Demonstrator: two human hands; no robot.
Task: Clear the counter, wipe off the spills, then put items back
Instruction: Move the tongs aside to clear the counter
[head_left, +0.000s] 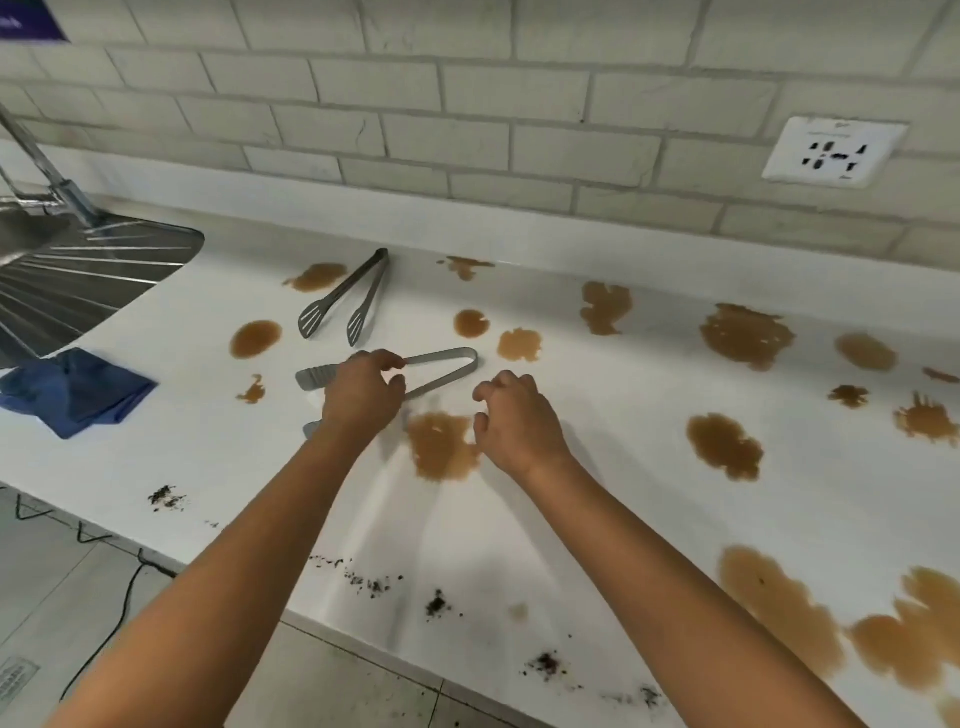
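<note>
Left hand pinches the near flat steel tongs, your right hand hangs loosely curled and empty; clearing barely started, brown spills unwiped.

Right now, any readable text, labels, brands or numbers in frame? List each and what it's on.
None can be read.
Wall socket: faint marks at the plate's top and bottom edges, too small and blurred to read.
Purple sign at the top left corner: pale lettering, cut off and blurred, unreadable.
Grey plate on the floor at lower left: lines of print, too small to read.
Both pairs of tongs and the blue cloth: no markings visible.
</note>
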